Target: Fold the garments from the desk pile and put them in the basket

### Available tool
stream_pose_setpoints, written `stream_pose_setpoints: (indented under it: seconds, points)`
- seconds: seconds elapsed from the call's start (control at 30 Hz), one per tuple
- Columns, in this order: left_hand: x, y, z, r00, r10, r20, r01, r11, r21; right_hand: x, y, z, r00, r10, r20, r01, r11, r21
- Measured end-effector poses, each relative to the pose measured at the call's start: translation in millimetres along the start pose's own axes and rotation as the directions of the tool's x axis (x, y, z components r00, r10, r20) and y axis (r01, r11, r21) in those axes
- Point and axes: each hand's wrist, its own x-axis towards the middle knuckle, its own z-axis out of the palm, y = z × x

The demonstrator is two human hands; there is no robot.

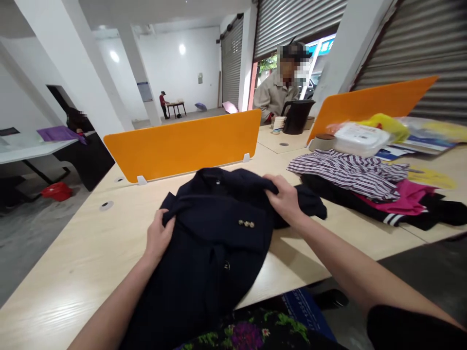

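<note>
A dark navy jacket (204, 233) with gold buttons lies on the light wood table (91, 253), its collar toward the orange divider and its lower part hanging toward me over the front edge. One sleeve is folded across the front, its row of cuff buttons showing. My left hand (159, 236) pinches the cloth at the left side near the shoulder. At the right shoulder, my right hand (282, 197) grips the fabric, slightly lifted. The other sleeve sticks out to the right beyond that hand.
Orange dividers (189, 143) stand along the table's back. To the right lie a striped garment (350, 172), a pink garment (412, 197), a plastic container (361, 138) and a tape roll (323, 142). A person (277, 87) stands behind a black pitcher (297, 116) and paper cups (279, 124).
</note>
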Motion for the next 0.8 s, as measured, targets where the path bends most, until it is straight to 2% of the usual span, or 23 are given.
stream_pose_setpoints:
  seconds: [0.1,0.2,0.27,0.33,0.4,0.47,0.53,0.6,0.67,0.73,0.8]
  points:
    - [36,12,-28.0,0.978,-0.020,-0.210,0.020,1.000,-0.001,69,-7,16,0.998,-0.009,-0.068,0.005,0.998,-0.058]
    - [81,7,-45.0,0.956,-0.185,-0.228,0.213,0.971,0.107,126,-12,47,0.995,0.071,-0.074,-0.081,0.986,-0.147]
    - [96,-10,-50.1,0.923,-0.323,-0.210,0.362,0.914,0.185,137,-15,68,0.990,0.122,-0.076,-0.133,0.976,-0.170]
    - [89,-32,-51.0,0.919,-0.349,-0.183,0.387,0.888,0.248,118,-18,84,0.997,0.078,-0.004,-0.077,0.983,-0.168]
    - [61,-53,-47.8,0.959,-0.260,-0.107,0.281,0.903,0.325,75,-20,92,0.988,-0.004,0.153,0.023,0.992,-0.122]
    - [20,-64,-41.1,0.992,-0.126,0.003,0.115,0.918,0.380,21,-23,92,0.941,0.032,0.336,-0.023,0.999,-0.029]
    - [-24,-61,-33.1,0.996,0.004,0.094,-0.038,0.929,0.367,-27,-31,82,0.873,0.087,0.479,-0.134,0.989,0.064]
    - [-61,-50,-26.4,0.974,0.131,0.185,-0.190,0.918,0.348,-63,-45,65,0.861,0.104,0.497,-0.205,0.967,0.152]
    - [-87,-39,-22.5,0.935,0.205,0.290,-0.308,0.874,0.375,-86,-65,48,0.870,0.117,0.480,-0.241,0.948,0.206]
    - [-102,-37,-21.7,0.904,0.183,0.386,-0.354,0.827,0.436,-102,-84,38,0.847,0.096,0.523,-0.241,0.946,0.216]
    - [-107,-44,-23.8,0.900,0.122,0.418,-0.338,0.801,0.495,-115,-96,39,0.804,0.047,0.592,-0.201,0.959,0.197]
